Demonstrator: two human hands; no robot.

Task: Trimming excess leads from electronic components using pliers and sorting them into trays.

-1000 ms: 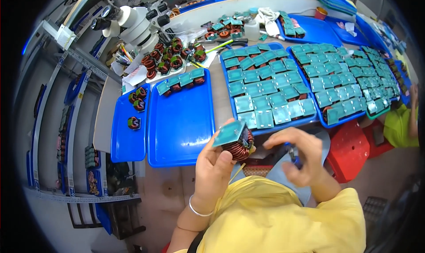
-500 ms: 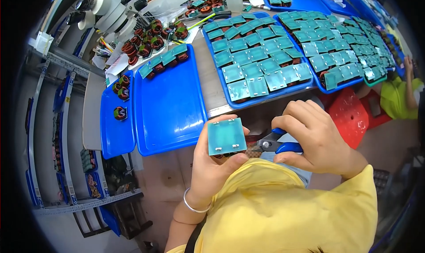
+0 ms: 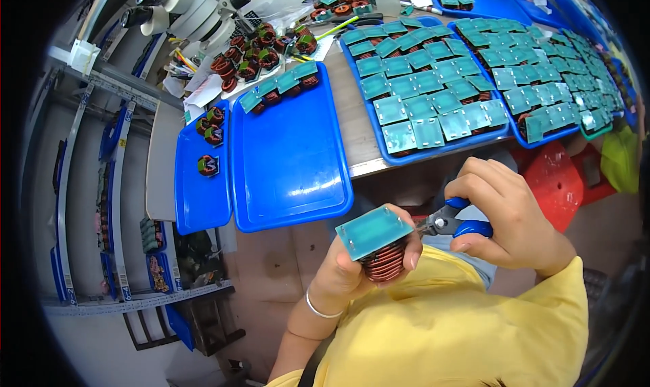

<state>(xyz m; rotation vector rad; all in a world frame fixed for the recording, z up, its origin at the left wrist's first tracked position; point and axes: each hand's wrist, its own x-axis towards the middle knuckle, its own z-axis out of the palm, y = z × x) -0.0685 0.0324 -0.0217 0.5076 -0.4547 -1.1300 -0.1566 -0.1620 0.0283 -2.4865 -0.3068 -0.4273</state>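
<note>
My left hand grips a toroidal coil of reddish copper wire. On top of the coil sits a square green circuit board, tilted so that the windings show beneath it. In my right hand is a pair of blue-handled wire cutters, handles spread apart. The cutter tips point left, close beside the fingers of my left hand; those fingers partly hide the tips, and I cannot tell whether they touch the coil.
A blue tray holds several boarded coils along its far edge. Left of it, a narrower blue tray carries a few coils. Full trays of boarded coils stand on the bench to the right. A red stool and another person's yellow-green clothing are at right.
My left hand has tipped the coil, so its board slants and the copper windings show. Both hands appear farther right in the picture, as do the trays. The cutters are still in my right hand.
</note>
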